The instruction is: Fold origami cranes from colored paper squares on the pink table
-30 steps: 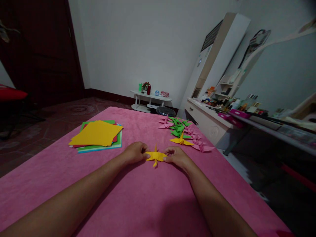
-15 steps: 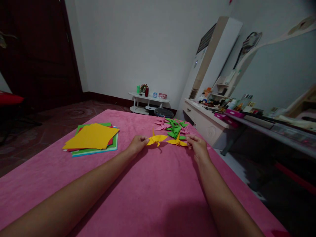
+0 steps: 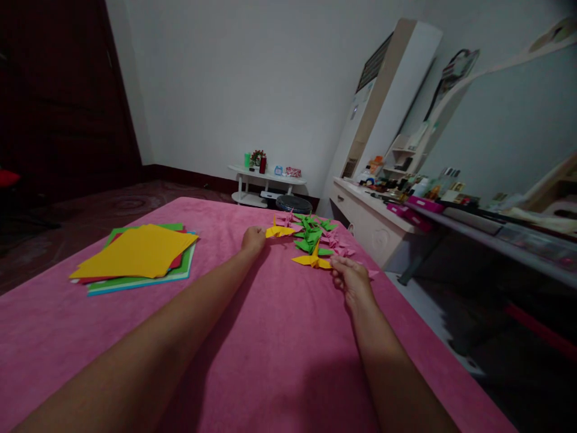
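My left hand point(image 3: 254, 239) pinches the left wing of a yellow paper crane point(image 3: 279, 231), stretched out toward the far part of the pink cloth. A second yellow paper crane point(image 3: 314, 260) is gripped by its right wing in my right hand point(image 3: 350, 275), nearer to me. Just beyond and between the two lie several green paper cranes point(image 3: 310, 233). Pink paper cranes point(image 3: 332, 239) are spread around the green ones, some partly hidden behind the yellow crane in my left hand.
A stack of coloured paper sheets point(image 3: 135, 251), yellow on top, lies at the left on the pink cloth point(image 3: 261, 337). To the right stands a dressing table point(image 3: 374, 210) crowded with bottles. A small white shelf point(image 3: 265, 175) stands by the far wall.
My left hand has carried its yellow crane farther away, beside the pink and green cranes. My right hand still holds its crane near the group's front. The view has shifted slightly.
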The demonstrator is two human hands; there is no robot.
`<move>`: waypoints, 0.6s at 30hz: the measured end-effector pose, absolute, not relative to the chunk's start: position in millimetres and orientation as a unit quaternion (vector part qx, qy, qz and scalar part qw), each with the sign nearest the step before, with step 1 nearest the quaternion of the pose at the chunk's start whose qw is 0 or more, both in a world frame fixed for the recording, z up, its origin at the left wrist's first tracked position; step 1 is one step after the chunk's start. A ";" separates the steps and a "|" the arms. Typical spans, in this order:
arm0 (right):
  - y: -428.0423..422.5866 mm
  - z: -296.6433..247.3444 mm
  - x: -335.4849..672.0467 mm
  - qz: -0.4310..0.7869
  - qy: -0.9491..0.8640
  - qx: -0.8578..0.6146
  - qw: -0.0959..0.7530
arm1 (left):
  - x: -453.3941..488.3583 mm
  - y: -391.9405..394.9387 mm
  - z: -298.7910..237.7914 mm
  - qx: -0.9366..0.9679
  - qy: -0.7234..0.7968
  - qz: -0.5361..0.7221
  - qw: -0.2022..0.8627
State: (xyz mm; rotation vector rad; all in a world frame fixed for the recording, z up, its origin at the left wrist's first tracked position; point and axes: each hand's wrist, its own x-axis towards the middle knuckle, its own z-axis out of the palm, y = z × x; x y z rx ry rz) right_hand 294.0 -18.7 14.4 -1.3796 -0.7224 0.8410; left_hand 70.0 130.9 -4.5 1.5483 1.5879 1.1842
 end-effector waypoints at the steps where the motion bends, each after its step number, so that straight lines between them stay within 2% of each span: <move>1: -18.5 13.1 294.2 0.369 -0.315 -0.602 0.634 | 68.2 133.1 -5.6 0.587 0.616 0.437 0.291; 11: -21.3 12.2 286.8 0.349 -0.320 -0.602 0.643 | 81.4 148.4 5.0 0.665 0.650 0.301 0.213; 15: -24.0 20.9 284.1 0.290 -0.319 -0.594 0.679 | 77.1 146.4 2.3 0.683 0.636 0.318 0.169; 18: -27.1 26.7 288.3 0.190 -0.305 -0.569 0.740 | 70.4 133.6 -1.0 0.687 0.624 0.352 0.124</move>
